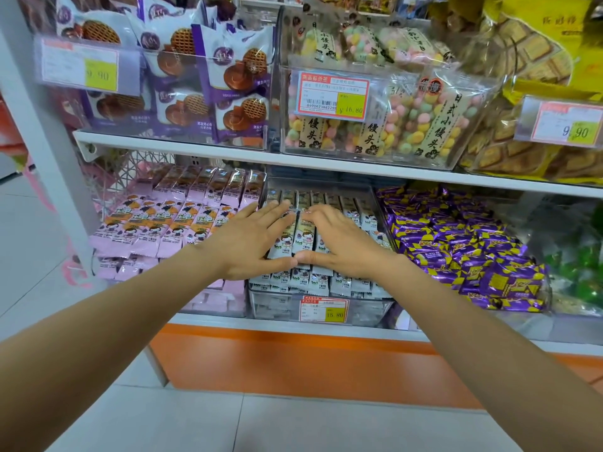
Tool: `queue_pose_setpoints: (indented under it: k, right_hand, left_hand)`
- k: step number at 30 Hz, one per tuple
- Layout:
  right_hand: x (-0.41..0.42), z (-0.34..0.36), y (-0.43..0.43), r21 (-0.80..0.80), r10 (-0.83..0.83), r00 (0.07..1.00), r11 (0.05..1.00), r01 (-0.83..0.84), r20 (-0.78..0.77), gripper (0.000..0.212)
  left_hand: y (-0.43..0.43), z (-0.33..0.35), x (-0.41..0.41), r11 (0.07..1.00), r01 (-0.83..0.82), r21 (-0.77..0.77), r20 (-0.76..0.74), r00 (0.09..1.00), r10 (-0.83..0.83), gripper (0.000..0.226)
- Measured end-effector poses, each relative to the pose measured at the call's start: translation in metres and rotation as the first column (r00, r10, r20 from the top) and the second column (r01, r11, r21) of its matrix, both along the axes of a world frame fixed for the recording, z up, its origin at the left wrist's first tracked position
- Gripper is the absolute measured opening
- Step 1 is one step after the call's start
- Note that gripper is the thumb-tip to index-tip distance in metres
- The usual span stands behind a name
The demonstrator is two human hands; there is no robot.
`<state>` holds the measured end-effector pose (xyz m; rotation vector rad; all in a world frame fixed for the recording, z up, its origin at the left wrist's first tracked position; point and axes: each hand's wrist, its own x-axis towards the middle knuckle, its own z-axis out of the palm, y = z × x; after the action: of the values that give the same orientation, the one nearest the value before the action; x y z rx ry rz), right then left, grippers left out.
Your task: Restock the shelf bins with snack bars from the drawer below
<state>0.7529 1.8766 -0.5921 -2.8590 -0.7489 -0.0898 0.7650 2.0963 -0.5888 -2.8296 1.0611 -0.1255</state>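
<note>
Pressing down side by side, the left hand (251,239) and right hand (341,244) lie palm-down on the white snack bars (301,236) in the clear middle bin (277,305) of the lower shelf. Both hands are spread flat and hold nothing. The left fingers are straight, the right fingertips bend a little, and the two thumbs meet tip to tip over the front edge of the top layer.

Each bar's long axis runs front to back, with the printed cartoon end toward the person. The bars lie parallel, flank to flank. About seven show in the back row beyond the fingers, and further rows step down toward the bin's front wall; how many sit under the hands cannot be told.

One price tag (323,309) hangs on that wall. Just left, pink bars (153,230) lie the same way in two rows. Just right is a heap of purple-and-yellow sweets (456,256), pointing every way.

Three clear bins stand on the upper shelf (195,148), each with its own tag. They hold purple waffle bags (228,76), bags of pastel balls (411,125) and yellow biscuit packs (522,93). An orange panel (310,363) runs beneath the lower shelf.
</note>
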Motion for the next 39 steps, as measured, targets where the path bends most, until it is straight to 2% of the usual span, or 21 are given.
queue_pose_setpoints:
  k: [4,9,15,18,20,24,28,31,34,39]
  right_hand:
    - [-0.002,0.001,-0.008,0.05,0.003,0.996,0.999,0.001,-0.089,0.088]
    - [-0.007,0.004,-0.018,0.064,0.02,0.997,0.998,-0.015,-0.07,0.075]
    - [-0.015,0.0,-0.024,0.044,-0.006,0.994,0.999,0.011,-0.111,0.092]
    - [-0.013,-0.004,-0.024,0.034,-0.01,0.994,0.999,0.013,-0.109,0.087]
    - [-0.011,-0.005,-0.022,0.027,-0.003,0.995,1.0,0.006,-0.095,0.084]
    - [-0.013,-0.006,-0.021,0.039,0.016,0.984,0.999,-0.009,-0.176,0.091]
    - [-0.01,-0.008,-0.018,0.047,0.001,0.985,0.999,0.007,-0.171,0.074]
    - [-0.01,-0.007,-0.014,0.115,-0.007,0.985,0.993,0.027,-0.171,0.066]
    - [-0.012,-0.008,-0.011,0.171,-0.044,0.982,0.982,0.076,-0.185,0.066]
    - [-0.014,-0.013,-0.012,0.266,-0.082,0.989,0.957,0.113,-0.127,0.061]
  left_hand:
    - [0.0,-0.004,0.003,1.0,-0.002,0.008,0.006,1.0,0.002,0.104]
    - [-0.006,-0.003,0.004,1.0,0.009,-0.002,0.088,0.996,-0.008,0.109]
    - [-0.015,-0.002,0.004,0.997,0.068,-0.047,0.103,0.993,-0.063,0.099]
    - [-0.018,-0.004,0.004,0.995,0.084,-0.044,0.1,0.992,-0.079,0.097]
    - [-0.018,-0.004,0.003,0.991,0.089,-0.097,0.085,0.993,-0.081,0.095]
    - [-0.018,-0.003,0.0,0.988,0.094,-0.124,0.076,0.993,-0.085,0.088]
    - [-0.023,-0.001,-0.003,0.992,0.066,-0.105,0.079,0.995,-0.058,0.076]
    - [-0.023,0.0,-0.004,0.993,0.047,-0.109,0.069,0.997,-0.04,0.083]
    - [-0.022,0.0,-0.006,0.992,0.043,-0.122,0.065,0.997,-0.035,0.101]
    - [-0.025,0.002,-0.007,0.994,0.039,-0.105,0.089,0.996,-0.029,0.091]
